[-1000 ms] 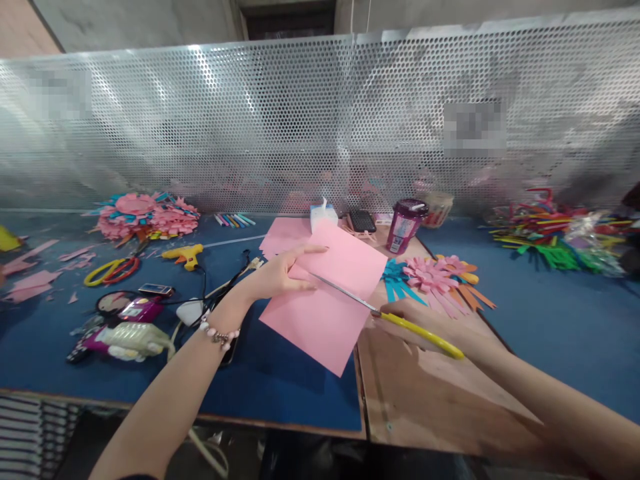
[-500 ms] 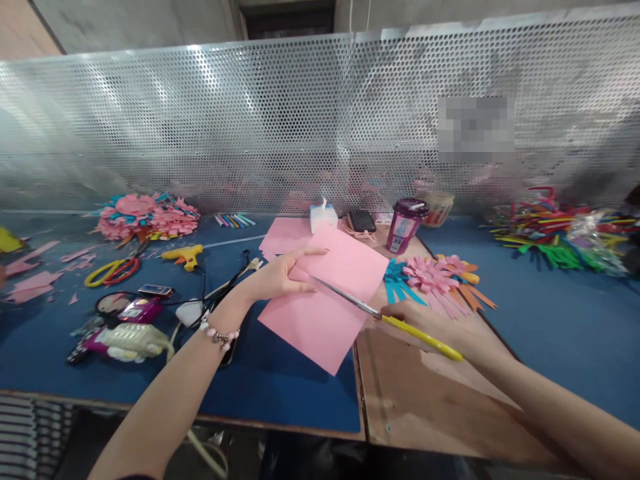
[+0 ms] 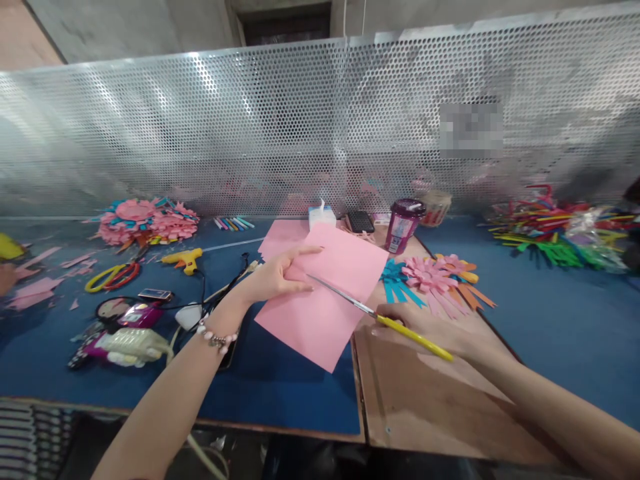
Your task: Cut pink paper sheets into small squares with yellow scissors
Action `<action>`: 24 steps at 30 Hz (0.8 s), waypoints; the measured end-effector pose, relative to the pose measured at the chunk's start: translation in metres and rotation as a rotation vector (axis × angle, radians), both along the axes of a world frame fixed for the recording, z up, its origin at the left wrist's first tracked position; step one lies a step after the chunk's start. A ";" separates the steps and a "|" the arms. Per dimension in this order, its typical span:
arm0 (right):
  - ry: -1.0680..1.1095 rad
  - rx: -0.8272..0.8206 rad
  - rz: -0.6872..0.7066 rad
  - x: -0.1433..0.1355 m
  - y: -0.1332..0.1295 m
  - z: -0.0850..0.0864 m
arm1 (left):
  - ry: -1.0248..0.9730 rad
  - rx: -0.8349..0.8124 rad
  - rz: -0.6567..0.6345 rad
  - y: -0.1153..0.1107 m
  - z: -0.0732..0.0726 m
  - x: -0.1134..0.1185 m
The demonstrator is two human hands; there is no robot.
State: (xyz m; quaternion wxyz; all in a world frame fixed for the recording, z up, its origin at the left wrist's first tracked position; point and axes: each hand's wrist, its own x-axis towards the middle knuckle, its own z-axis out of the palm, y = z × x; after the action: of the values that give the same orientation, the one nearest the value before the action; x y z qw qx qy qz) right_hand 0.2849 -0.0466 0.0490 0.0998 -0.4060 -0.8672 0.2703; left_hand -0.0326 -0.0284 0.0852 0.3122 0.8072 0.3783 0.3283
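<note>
A sheet of pink paper (image 3: 350, 260) is held up above the table by my left hand (image 3: 285, 275), its fingers and thumb pinching the left side. My right hand (image 3: 413, 325) grips yellow-handled scissors (image 3: 415, 339). Their blades lie across the middle of the sheet, tips close to my left thumb, with pink paper on both sides of them. How far the cut runs under the blades is hard to make out. More pink paper (image 3: 277, 235) lies on the table behind my left hand.
Paper flowers with ribbons (image 3: 430, 275) lie right of the sheet, below a purple lidded cup (image 3: 403, 227). To the left are a yellow glue gun (image 3: 184, 259), red-and-yellow scissors (image 3: 113, 277), cables and pink scraps (image 3: 37, 292). A perforated metal panel (image 3: 280, 127) stands behind.
The view has shifted slightly. The scissors and my right hand sit a little further left, blades still across the pink paper; my left hand keeps its hold.
</note>
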 end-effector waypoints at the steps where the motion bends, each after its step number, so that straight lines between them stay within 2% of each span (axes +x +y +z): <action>1: 0.004 -0.005 0.013 -0.001 -0.001 0.001 | -0.002 -0.004 -0.001 0.000 0.001 0.000; 7: 0.036 -0.091 0.029 -0.006 -0.004 0.013 | -0.004 0.019 -0.011 -0.001 0.003 0.000; 12: 0.084 -0.144 0.097 -0.007 -0.003 0.011 | 0.012 0.034 -0.017 -0.003 0.001 0.004; 15: 0.110 -0.195 0.076 -0.009 -0.005 0.012 | 0.033 0.043 -0.013 -0.004 0.001 0.005; 21: 0.134 -0.204 0.051 -0.017 -0.014 0.028 | 0.092 0.068 0.006 -0.005 0.003 0.005; 24: 0.117 -0.196 0.041 -0.016 -0.012 0.026 | 0.087 0.076 -0.002 -0.004 0.002 0.006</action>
State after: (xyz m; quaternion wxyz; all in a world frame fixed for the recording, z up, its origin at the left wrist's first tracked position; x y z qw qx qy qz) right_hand 0.2684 -0.0588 0.0753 0.1044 -0.3795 -0.8376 0.3788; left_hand -0.0268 -0.0323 0.0869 0.2650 0.8324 0.3781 0.3066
